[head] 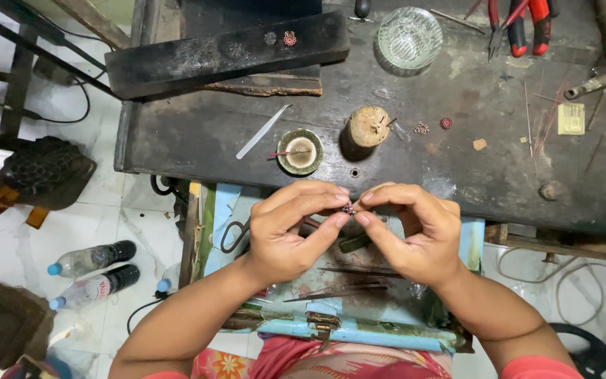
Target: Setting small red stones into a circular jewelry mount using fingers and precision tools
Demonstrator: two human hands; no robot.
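Note:
My left hand (289, 228) and my right hand (415, 228) meet fingertip to fingertip over an open blue drawer (359, 330). Both pinch one tiny dark red ornament (348, 208) between thumbs and forefingers. Just beyond, on the dark workbench (457, 161), stand a small round dish with a thin stick (300, 151) and a wooden peg block (368, 126). Two similar small ornaments (434, 125) lie to the right of the block.
A clear glass bowl (409, 36), red-handled pliers (520, 24) and a black wooden bar (226, 52) sit at the bench's far side. Scissors (233, 235) and thin metal tools (345, 284) lie in the drawer. Two plastic bottles (92, 270) lie on the tiled floor at left.

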